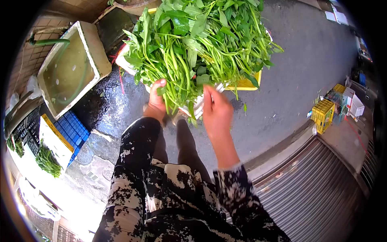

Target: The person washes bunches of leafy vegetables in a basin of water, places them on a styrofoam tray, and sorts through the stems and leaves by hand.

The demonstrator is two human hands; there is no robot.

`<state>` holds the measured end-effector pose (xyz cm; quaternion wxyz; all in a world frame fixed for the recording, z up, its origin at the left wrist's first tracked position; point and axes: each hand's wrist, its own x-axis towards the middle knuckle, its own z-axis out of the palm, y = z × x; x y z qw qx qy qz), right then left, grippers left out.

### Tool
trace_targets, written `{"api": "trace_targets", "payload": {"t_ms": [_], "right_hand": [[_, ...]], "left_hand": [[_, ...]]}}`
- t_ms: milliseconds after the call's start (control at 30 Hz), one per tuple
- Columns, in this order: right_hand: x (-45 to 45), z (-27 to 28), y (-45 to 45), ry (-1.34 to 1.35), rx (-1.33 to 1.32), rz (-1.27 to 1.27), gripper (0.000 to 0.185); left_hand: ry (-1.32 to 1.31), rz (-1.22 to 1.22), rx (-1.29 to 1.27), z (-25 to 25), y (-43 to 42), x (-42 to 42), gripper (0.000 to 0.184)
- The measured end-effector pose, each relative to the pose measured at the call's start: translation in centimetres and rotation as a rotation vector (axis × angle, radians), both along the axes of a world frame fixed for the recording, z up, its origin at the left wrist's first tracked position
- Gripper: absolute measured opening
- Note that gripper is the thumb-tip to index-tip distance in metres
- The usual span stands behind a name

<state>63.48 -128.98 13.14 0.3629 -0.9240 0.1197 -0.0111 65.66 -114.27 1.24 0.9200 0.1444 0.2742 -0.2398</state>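
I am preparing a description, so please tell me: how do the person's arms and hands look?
The left hand and right hand wear no gloves; I can make out no rings or watch, though the right is blurred. The left sleeve and right sleeve are black with pale, irregular blotches. The left one ends closer to its hand than the right one.
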Motion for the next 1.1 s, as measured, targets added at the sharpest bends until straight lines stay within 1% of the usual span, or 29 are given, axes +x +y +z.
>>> {"api": "trace_targets", "payload": {"t_ms": [33, 67, 100, 133, 167, 233, 267, 300, 367, 400, 433, 467, 500, 533, 567, 633, 667, 700, 767, 800, 833, 900, 933, 967, 1033, 1100], "right_hand": [[2.6, 0.0, 0.9, -0.049, -0.031, 0.05, 0.019], [4.9, -0.5, 1.6, -0.098, -0.059, 0.101, 0.022], [6.6, -1.7, 2.1, -0.124, -0.177, 0.109, 0.03], [7.6, -2.3, 2.5, -0.007, -0.297, 0.062, 0.035], [8.0, -2.5, 2.5, -0.007, -0.296, 0.06, 0.035], [8.4, -2.7, 2.4, 0.177, -0.376, 0.018, 0.036], [7.9, -3.4, 2.1, 0.106, -0.363, 0.052, 0.033], [7.6, -3.7, 1.7, 0.109, -0.367, 0.059, 0.033], [7.1, -4.2, 0.6, 0.022, -0.253, 0.061, 0.029], [6.4, -3.7, 0.3, -0.025, -0.175, 0.049, 0.02], [5.7, -3.6, 0.0, -0.025, -0.176, 0.05, 0.02], [4.8, -3.7, -0.3, -0.095, -0.128, 0.06, 0.019], [3.8, -3.7, -0.6, -0.165, -0.079, 0.069, 0.018], [2.8, -3.6, -1.0, -0.2, 0.026, 0.118, 0.019], [1.8, -3.6, -1.3, -0.2, 0.027, 0.117, 0.019], [0.2, -3.8, -1.6, -0.199, 0.111, 0.11, 0.022], [-0.4, -4.2, -1.4, -0.161, 0.201, 0.04, 0.02], [-0.6, -4.5, -1.3, -0.159, 0.201, 0.035, 0.02], [-0.8, -5.0, -1.2, 0.016, 0.364, -0.06, 0.016], [-0.6, -5.3, -0.9, 0.034, 0.629, -0.154, 0.013], [-0.6, -5.4, -0.8, 0.035, 0.629, -0.156, 0.013], [-0.7, -5.4, -0.9, 0.103, 0.816, -0.186, 0.016], [-1.0, -5.5, -0.9, 0.218, 0.874, -0.207, 0.019], [-1.1, -5.6, -0.6, 0.219, 0.871, -0.208, 0.019], [-1.5, -6.4, 0.1, 0.058, 0.945, -0.205, 0.018], [-1.9, -6.8, 0.3, 0.076, 0.954, -0.235, 0.016]], "left_hand": [[-0.012, -0.005, 0.028, 0.0, 0.0, 0.0, 0.068], [0.022, 0.011, 0.005, 0.2, 0.0, 0.0, 0.063], [0.022, 0.006, 0.011, 0.5, 0.0, -0.1, 0.063], [0.044, 0.026, 0.003, 0.6, 0.0, 0.0, 0.061], [0.066, 0.047, -0.009, 0.8, -0.1, 0.0, 0.06], [0.056, 0.043, -0.008, 1.1, -0.2, 0.0, 0.059], [0.065, 0.022, -0.015, 1.1, -0.2, 0.1, 0.06], [0.073, 0.0, -0.022, 1.0, -0.2, -0.1, 0.06], [0.073, -0.014, 0.002, 0.7, -0.2, -0.2, 0.061], [0.077, 0.036, -0.007, 0.7, -0.4, -0.3, 0.059], [0.081, 0.085, -0.017, 0.7, -0.6, -0.3, 0.057], [0.038, 0.096, -0.071, 0.5, -0.8, -0.1, 0.057], [0.041, 0.096, -0.073, 0.5, -0.9, -0.2, 0.057], [0.049, 0.087, -0.074, 0.6, -0.8, -0.2, 0.058], [0.056, 0.078, -0.074, 0.6, -0.7, -0.1, 0.058], [0.047, 0.065, -0.09, 1.7, -1.1, 0.4, 0.059], [0.04, 0.015, -0.12, 2.3, -1.2, 0.6, 0.059], [0.033, -0.036, -0.152, 2.5, -1.4, 0.7, 0.06], [0.059, -0.092, -0.109, 1.7, -1.6, 0.7, 0.06], [0.065, -0.075, -0.081, 1.6, -1.9, 0.8, 0.06], [0.072, -0.057, -0.053, 1.6, -2.1, 0.9, 0.06], [0.079, -0.061, -0.086, 1.4, -2.3, 1.3, 0.059], [0.046, -0.051, -0.108, 1.5, -2.4, 1.7, 0.058], [0.013, -0.041, -0.13, 1.5, -2.4, 1.9, 0.058], [0.059, -0.049, -0.097, 1.1, -2.4, 2.0, 0.057], [0.063, -0.019, -0.076, 1.1, -2.5, 1.9, 0.055]]}}
